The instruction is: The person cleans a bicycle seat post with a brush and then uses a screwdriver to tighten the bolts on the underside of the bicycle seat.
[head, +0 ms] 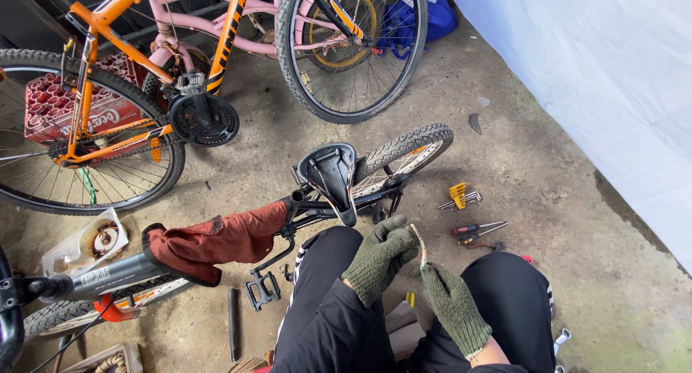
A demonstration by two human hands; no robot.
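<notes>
Both my hands wear dark green knit gloves and meet above my knees. My left hand [380, 258] and my right hand [450, 301] together hold a thin, curved, pale strip [419, 242] upright between them. Just ahead lies a small bicycle on its side, with its black saddle [330, 172] and rear tyre [404, 152] nearest my hands. A reddish-brown cloth [216, 240] is draped over its frame. A black pedal [262, 289] sticks out below the frame.
An orange bicycle [155, 63] and a pink one stand at the back, by a red crate [54, 106]. A yellow-holdered hex key set [459, 196] and screwdrivers [477, 231] lie on the concrete floor to my right. A white tarp [613, 77] covers the right side.
</notes>
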